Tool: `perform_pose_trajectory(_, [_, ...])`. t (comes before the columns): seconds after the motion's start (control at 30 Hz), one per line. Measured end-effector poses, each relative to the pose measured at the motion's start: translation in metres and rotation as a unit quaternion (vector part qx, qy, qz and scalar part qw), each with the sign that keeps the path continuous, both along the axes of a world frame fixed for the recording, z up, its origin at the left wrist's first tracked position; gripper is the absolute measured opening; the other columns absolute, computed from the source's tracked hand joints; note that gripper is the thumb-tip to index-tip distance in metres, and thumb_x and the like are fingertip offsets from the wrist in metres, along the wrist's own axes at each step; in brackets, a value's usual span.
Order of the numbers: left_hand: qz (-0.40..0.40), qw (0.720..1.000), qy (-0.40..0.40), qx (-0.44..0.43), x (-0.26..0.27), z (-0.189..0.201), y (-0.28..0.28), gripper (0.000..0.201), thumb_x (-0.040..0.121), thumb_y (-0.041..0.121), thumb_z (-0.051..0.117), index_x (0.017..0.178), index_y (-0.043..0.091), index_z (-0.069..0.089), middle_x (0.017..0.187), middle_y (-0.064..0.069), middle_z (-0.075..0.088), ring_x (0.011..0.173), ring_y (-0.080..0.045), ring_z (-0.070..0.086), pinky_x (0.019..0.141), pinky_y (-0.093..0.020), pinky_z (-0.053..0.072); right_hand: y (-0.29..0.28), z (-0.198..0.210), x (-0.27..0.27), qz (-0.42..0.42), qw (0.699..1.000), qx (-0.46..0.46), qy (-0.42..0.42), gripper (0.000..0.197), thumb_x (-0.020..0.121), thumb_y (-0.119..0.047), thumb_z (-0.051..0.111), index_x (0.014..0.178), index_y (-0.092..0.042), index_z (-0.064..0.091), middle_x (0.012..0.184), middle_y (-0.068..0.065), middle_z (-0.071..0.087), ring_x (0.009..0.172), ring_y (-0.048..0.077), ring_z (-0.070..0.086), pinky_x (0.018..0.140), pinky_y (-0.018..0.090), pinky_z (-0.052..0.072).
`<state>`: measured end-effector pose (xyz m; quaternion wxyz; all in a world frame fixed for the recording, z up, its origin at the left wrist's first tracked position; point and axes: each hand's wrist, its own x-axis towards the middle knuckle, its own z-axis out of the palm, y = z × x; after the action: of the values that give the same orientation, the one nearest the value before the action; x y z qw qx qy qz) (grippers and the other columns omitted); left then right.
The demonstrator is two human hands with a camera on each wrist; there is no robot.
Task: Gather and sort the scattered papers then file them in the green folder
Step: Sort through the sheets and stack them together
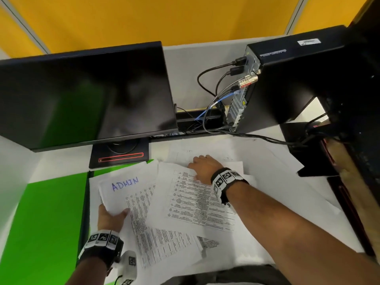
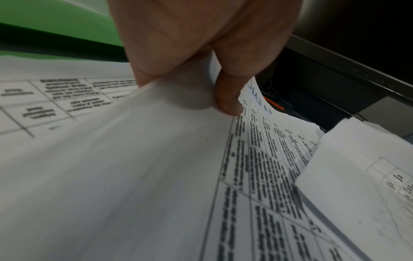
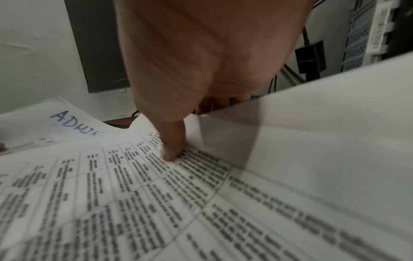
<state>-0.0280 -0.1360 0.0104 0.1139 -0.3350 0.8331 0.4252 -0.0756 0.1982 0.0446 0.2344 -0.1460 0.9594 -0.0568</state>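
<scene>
papers fanned mid-frame on tabletop, long axis toward upper right | green folder lower left, nearer my left hand | left fingers pinch ADMIN sheet | right hand thumb on top, fingers probably under a sheet's edge

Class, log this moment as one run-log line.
stage: gathering | left hand: pinches ADMIN sheet | right hand: on printed sheet, grip unclear | green folder: open at left, no papers filed
</scene>
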Motion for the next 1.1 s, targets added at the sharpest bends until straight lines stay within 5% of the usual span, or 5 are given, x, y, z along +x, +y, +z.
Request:
perform_pose_trajectory(0.23, [-0.052, 0.997, 0.050, 0.011, 0.008, 0.018, 0.004, 0.052, 0.076, -0.001, 0.073, 0.121, 0.008, 0.049, 0.108, -0.018, 0.064, 0.099, -0.036, 0.061, 0.090, -0.047, 0.049, 0.005, 0.034, 0.015, -0.062, 0.996, -0.066, 0.028, 0.061, 0.090, -0.011, 0.056, 0.139, -0.035, 0.030, 0.106, 0.005, 0.067, 0.092, 0.027, 0.064, 0.072, 0.033, 0.043])
perform_pose_trajectory(0.47, [-0.073, 0.988, 0.077, 0.108, 0.004, 0.033, 0.017, 0.053, 0.073, 0.003, 0.076, 0.117, 0.023, 0.054, 0.106, -0.009, 0.067, 0.096, -0.035, 0.063, 0.086, -0.055, 0.051, 0.086, 0.090, 0.036, -0.182, 0.982, -0.037, 0.036, 0.049, 0.095, -0.028, 0.053, 0.143, -0.027, 0.041, 0.142, 0.002, 0.051, 0.128, 0.024, 0.049, 0.105, 0.039, 0.040])
perform_pose_trajectory(0.73, [-0.059, 0.965, 0.087, 0.242, -0.007, 0.038, 0.064, 0.054, 0.074, -0.006, 0.072, 0.121, 0.018, 0.059, 0.110, -0.012, 0.069, 0.098, -0.037, 0.065, 0.084, -0.062, 0.050, 0.161, 0.167, 0.079, -0.277, 0.943, -0.134, 0.128, 0.019, 0.086, -0.019, 0.068, 0.080, -0.037, 0.065, 0.086, -0.001, 0.071, 0.084, 0.023, 0.066, 0.073, 0.036, 0.052])
perform_pose_trajectory(0.93, [-0.044, 0.951, 0.086, 0.293, -0.005, 0.028, 0.101, 0.055, 0.075, -0.011, 0.070, 0.123, 0.011, 0.055, 0.111, -0.017, 0.065, 0.099, -0.036, 0.062, 0.086, -0.052, 0.049, 0.182, 0.210, 0.106, -0.353, 0.838, -0.369, 0.194, 0.029, 0.088, -0.012, 0.066, 0.111, -0.030, 0.064, 0.100, -0.017, 0.069, 0.091, -0.005, 0.066, 0.074, 0.013, 0.049])
perform_pose_trajectory(1.1, [-0.051, 0.949, 0.078, 0.302, 0.007, 0.014, 0.125, 0.058, 0.076, -0.012, 0.069, 0.127, 0.010, 0.053, 0.111, -0.013, 0.066, 0.103, -0.031, 0.060, 0.092, -0.049, 0.047, 0.170, 0.165, 0.108, -0.402, 0.721, -0.543, 0.155, 0.033, 0.089, -0.003, 0.063, 0.121, -0.012, 0.061, 0.120, 0.008, 0.068, 0.111, 0.024, 0.065, 0.095, 0.043, 0.051])
